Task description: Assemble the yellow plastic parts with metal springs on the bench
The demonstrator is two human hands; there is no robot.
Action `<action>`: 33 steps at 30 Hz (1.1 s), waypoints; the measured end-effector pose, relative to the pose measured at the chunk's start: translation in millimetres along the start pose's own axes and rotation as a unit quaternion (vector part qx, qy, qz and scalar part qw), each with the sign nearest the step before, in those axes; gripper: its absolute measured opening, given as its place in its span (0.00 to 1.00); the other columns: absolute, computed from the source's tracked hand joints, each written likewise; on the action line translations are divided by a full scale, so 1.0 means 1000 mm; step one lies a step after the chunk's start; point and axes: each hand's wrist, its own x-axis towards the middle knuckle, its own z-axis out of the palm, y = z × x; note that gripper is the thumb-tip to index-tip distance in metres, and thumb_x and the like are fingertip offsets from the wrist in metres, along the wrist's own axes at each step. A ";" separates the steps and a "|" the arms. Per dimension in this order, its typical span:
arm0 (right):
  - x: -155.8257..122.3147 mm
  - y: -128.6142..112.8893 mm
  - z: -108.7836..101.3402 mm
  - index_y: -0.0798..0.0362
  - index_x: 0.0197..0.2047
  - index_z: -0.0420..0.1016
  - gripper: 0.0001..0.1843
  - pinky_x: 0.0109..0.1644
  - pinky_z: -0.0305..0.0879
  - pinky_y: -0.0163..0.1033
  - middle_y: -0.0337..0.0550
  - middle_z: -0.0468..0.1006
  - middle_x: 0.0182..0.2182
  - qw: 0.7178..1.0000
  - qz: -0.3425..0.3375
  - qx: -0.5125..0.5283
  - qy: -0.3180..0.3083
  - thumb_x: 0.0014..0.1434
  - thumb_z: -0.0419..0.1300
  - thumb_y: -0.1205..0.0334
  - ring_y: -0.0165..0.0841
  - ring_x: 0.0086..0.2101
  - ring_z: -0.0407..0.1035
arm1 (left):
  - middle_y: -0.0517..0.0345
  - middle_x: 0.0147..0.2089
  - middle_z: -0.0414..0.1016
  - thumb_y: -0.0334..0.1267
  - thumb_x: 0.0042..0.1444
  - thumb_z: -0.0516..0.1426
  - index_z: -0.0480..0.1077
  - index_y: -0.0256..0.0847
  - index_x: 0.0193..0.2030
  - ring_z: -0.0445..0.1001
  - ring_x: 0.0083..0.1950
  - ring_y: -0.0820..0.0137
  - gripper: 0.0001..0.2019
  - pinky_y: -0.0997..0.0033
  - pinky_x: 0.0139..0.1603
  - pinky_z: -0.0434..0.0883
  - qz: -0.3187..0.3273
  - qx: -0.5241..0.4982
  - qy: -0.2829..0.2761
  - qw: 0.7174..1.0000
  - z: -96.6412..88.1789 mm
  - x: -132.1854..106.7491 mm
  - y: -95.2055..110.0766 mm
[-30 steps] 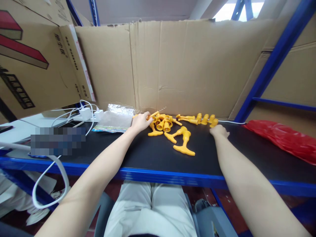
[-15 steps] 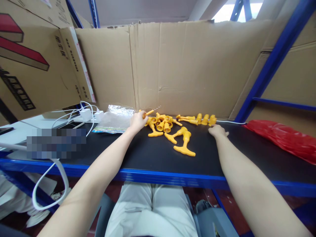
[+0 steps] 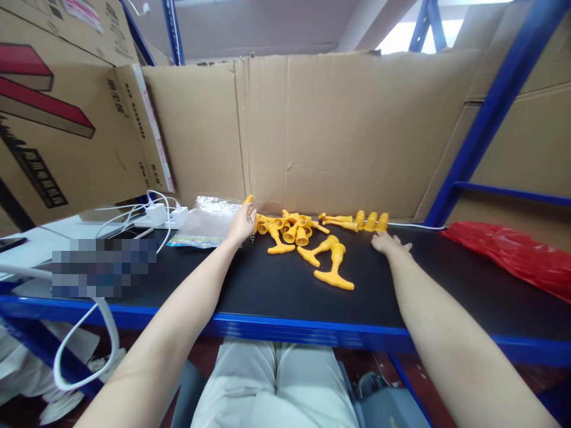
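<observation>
In my left hand point(image 3: 243, 224) is a corkscrew with a yellow handle point(image 3: 248, 200); its thin metal spiral shows below the fingers. Just right of that hand lies a heap of yellow bell-shaped pieces point(image 3: 289, 233), several with their hollow ends facing me. My right hand point(image 3: 391, 242) rests on the black table top with its fingers apart, just in front of a short row of yellow bell-shaped pieces point(image 3: 370, 222); whether it touches them I cannot tell. Between my hands, nearer the front, lie two yellow T-handled pieces with bell ends point(image 3: 335, 270).
A clear plastic bag point(image 3: 203, 223) lies left of the heap. Beyond it are white chargers and cables point(image 3: 156, 213). A red plastic bag point(image 3: 508, 252) lies at the right. Cardboard point(image 3: 357, 131) walls the back, and a blue rail point(image 3: 303, 328) edges the front.
My left hand has turned the corkscrew, so its spiral now points down rather than right, and moved slightly left. My right hand's fingers have spread a little.
</observation>
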 end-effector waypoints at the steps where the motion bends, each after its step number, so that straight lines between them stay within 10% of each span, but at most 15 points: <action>1: 0.000 -0.001 0.000 0.46 0.61 0.61 0.25 0.59 0.36 0.69 0.49 0.52 0.65 1.000 0.000 -0.001 0.000 0.61 0.42 0.59 0.49 0.64 0.41 | 0.44 0.56 0.67 0.38 0.61 0.45 0.61 0.36 0.58 0.65 0.58 0.64 0.20 0.63 0.59 0.62 0.017 0.007 -0.015 1.000 0.003 0.000 -0.003; 10: -0.001 -0.004 -0.001 0.51 0.62 0.60 0.27 0.59 0.37 0.69 0.53 0.55 0.64 1.000 0.002 -0.003 0.008 0.61 0.43 0.58 0.52 0.63 0.43 | 0.49 0.62 0.59 0.31 0.53 0.48 0.57 0.48 0.64 0.60 0.61 0.55 0.30 0.54 0.60 0.61 0.008 0.102 -0.155 0.983 0.025 -0.004 -0.025; 17: -0.011 -0.025 -0.014 0.58 0.51 0.72 0.22 0.51 0.61 0.52 0.62 0.70 0.51 0.999 -0.013 -0.024 0.044 0.57 0.49 0.61 0.49 0.51 0.65 | 0.45 0.60 0.60 0.33 0.57 0.45 0.65 0.39 0.60 0.61 0.62 0.61 0.24 0.63 0.65 0.56 -0.002 0.088 -0.127 0.988 0.030 -0.001 -0.025; 24: -0.005 -0.035 0.001 0.56 0.62 0.59 0.28 0.59 0.53 0.52 0.54 0.56 0.63 0.976 -0.200 -0.003 0.091 0.60 0.49 0.57 0.46 0.60 0.53 | 0.49 0.62 0.54 0.35 0.59 0.46 0.66 0.45 0.58 0.58 0.63 0.60 0.21 0.61 0.65 0.55 -0.001 0.113 -0.121 0.986 0.028 -0.007 -0.023; 33: -0.009 -0.050 -0.001 0.56 0.49 0.68 0.19 0.48 0.62 0.49 0.56 0.74 0.44 0.983 -0.177 0.004 0.055 0.57 0.56 0.55 0.47 0.47 0.68 | 0.52 0.68 0.48 0.39 0.59 0.47 0.65 0.52 0.58 0.53 0.65 0.51 0.20 0.49 0.59 0.60 -0.016 0.125 -0.146 0.981 0.021 -0.012 -0.012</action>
